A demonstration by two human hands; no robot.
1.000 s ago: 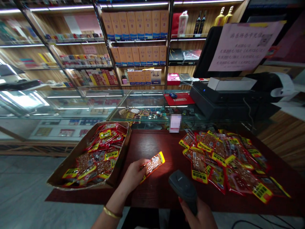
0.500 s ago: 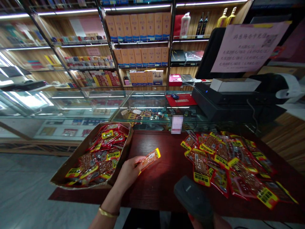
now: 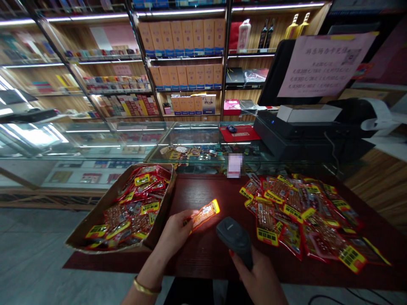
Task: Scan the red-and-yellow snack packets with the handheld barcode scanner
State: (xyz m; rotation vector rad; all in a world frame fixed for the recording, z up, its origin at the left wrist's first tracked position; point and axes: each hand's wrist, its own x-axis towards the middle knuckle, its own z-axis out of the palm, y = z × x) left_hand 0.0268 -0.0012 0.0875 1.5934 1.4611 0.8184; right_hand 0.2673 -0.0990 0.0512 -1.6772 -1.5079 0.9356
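Note:
My left hand point(image 3: 178, 228) pinches one end of a snack packet point(image 3: 205, 215), red-edged with a yellow end strip, over the dark red tabletop. Bright light falls on this packet. In my right hand point(image 3: 254, 271) is a black barcode scanner point(image 3: 233, 237), its head tilted towards the lit packet and a short gap away from it. To the left stands an open cardboard box point(image 3: 156, 228) holding many similar packets point(image 3: 119, 214). A loose pile of packets point(image 3: 295, 203) is spread on the table to the right.
Beyond the table runs a glass display counter point(image 3: 190, 134) with a red mouse pad point(image 3: 239, 134) on it. A small card point(image 3: 234, 165) stands at the table's back edge. A monitor point(image 3: 278, 72) with a paper sign and a black cash drawer point(image 3: 299, 137) are at the back right.
The scanner in my right hand has moved up and left, nearer the packet. My left hand has shifted slightly right with its packet, which is now more brightly lit.

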